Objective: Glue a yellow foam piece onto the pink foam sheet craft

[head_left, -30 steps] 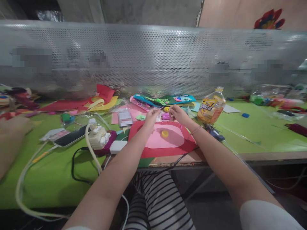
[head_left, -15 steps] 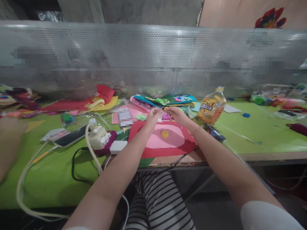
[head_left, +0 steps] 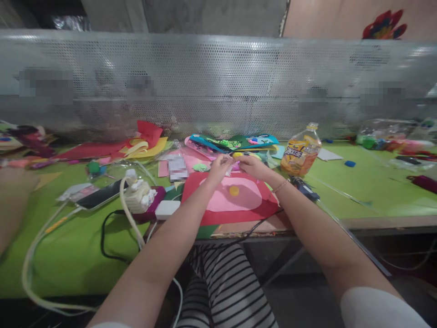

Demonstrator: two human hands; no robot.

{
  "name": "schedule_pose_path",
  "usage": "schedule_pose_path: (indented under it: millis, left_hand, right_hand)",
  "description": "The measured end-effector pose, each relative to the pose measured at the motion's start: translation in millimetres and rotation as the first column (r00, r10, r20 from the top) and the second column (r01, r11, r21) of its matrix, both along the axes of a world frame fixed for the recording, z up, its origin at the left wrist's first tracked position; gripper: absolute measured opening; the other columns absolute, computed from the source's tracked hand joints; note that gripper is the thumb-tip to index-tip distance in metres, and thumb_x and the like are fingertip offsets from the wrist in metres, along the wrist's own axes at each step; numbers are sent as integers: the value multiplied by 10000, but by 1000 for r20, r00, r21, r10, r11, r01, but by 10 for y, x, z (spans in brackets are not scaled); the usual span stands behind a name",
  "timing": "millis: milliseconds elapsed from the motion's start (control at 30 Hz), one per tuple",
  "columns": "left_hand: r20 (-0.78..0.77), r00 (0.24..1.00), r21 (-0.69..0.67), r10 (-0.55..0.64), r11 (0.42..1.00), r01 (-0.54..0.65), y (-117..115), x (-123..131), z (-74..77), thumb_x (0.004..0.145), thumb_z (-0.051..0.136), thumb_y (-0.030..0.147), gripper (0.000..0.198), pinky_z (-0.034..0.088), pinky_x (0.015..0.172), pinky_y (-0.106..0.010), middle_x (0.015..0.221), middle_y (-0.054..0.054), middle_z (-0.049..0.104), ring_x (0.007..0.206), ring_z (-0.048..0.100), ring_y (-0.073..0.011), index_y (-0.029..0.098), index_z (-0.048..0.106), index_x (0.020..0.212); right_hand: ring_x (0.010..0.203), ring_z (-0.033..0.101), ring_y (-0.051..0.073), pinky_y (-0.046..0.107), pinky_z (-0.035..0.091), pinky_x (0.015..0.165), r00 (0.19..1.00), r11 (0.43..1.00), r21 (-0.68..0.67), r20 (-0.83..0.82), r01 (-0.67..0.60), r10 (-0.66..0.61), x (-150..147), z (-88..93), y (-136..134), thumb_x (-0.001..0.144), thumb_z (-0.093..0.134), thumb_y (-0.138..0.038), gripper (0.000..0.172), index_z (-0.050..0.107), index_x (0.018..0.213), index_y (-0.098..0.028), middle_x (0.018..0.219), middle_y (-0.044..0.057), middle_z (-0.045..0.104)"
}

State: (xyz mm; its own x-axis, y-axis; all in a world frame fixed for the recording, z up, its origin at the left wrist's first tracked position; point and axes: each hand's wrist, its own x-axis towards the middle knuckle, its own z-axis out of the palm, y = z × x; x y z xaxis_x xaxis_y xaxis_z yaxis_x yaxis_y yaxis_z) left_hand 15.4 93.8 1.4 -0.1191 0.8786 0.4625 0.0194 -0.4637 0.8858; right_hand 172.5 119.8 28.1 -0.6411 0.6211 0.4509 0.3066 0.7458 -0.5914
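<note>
My left hand [head_left: 219, 167] and my right hand [head_left: 251, 166] meet above the far edge of a red sheet [head_left: 191, 200], fingers bent and pinched. A small whitish, see-through plastic wrapper [head_left: 228, 171] hangs at my left fingertips. My right fingertips touch or nearly touch the left ones; what they pinch is too small to make out. A pink-purple piece [head_left: 235, 166] shows just below them. Under my wrists, a rounded pink paper [head_left: 218, 200] lies on the red sheet, with a yellow disc [head_left: 234, 191] on it.
A bottle of orange drink [head_left: 300, 152] stands to the right. On the left are a power strip with plugs [head_left: 145, 200], a phone [head_left: 102, 193] and looping cables. Coloured papers [head_left: 150, 132] lie behind, before a perforated metal screen [head_left: 218, 82]. Another person's arm [head_left: 15, 200] reaches in at left.
My hands have come closer together, the right moving slightly left and down. The whitish wrapper shows less between them. The things on the table stay where they were.
</note>
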Motion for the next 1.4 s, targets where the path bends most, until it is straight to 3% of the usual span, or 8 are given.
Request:
schedule_pose_path:
  millis: [133, 300, 633, 800, 1000, 1167, 1400]
  left_hand:
    - [137, 990, -8, 19, 1000, -18, 30, -7, -36, 742, 591, 284, 124, 366, 592, -208, 680, 28, 524, 625, 485, -87, 176, 530, 754]
    - [238, 971, -64, -13, 998, 29, 75, 4, -71, 739, 597, 320, 162, 387, 585, -222, 676, 22, 542, 595, 495, -89, 171, 541, 763]
    - [120, 992, -43, 34, 999, -29, 90, -15, -81, 717, 605, 432, 283, 342, 502, -204, 606, 24, 514, 535, 454, -73, 155, 547, 708]
    - [143, 989, -47, 36, 998, -30, 55, -1, -40, 715, 605, 418, 271, 337, 501, -209, 610, 23, 513, 522, 440, -72, 154, 545, 702]
    - [118, 991, -35, 58, 998, -54, 42, -2, -28, 722, 595, 406, 251, 341, 513, -202, 596, 31, 499, 533, 441, -74, 163, 533, 707]
    - [65, 997, -38, 32, 999, -30, 31, 9, -27, 727, 591, 384, 235, 309, 478, -196, 570, 43, 459, 508, 420, -70, 171, 501, 685]
    - [60, 998, -1, -17, 1000, 18, -12, 33, 10, 737, 571, 423, 281, 311, 485, -202, 567, 42, 430, 510, 406, -70, 169, 486, 653]
  right_hand:
    - [522, 428, 80, 218, 354, 502, 986, 996, 2, -141, 88, -87, -9, 28, 1, 763, 436, -213, 230, 592, 927, -169, 651, -22, 490]
    - [611, 473, 106, 237, 382, 560, 987, 992, 62, -126, 109, -101, -44, -9, 15, 748, 541, -357, 196, 556, 787, -166, 720, 7, 531]
    - [510, 406, 91, 237, 310, 507, 984, 986, -56, -78, 157, -161, -73, 15, -50, 732, 543, -443, 301, 527, 627, -161, 526, -22, 476]
    - [478, 373, 75, 232, 292, 486, 976, 979, -129, -127, 159, -175, -67, 29, -57, 707, 573, -403, 268, 496, 607, -166, 511, -39, 450]
    - [495, 388, 80, 229, 295, 495, 976, 983, -95, -135, 159, -171, -70, 2, -37, 727, 550, -391, 248, 494, 629, -170, 526, -37, 458]
    - [502, 375, 81, 231, 287, 502, 987, 991, -43, -88, 127, -131, -77, -3, -43, 756, 509, -509, 368, 475, 611, -172, 516, -37, 439]
    - [484, 346, 74, 229, 267, 490, 991, 996, -80, -119, 48, -57, -70, 44, -102, 747, 518, -543, 403, 468, 599, -172, 502, -45, 412]
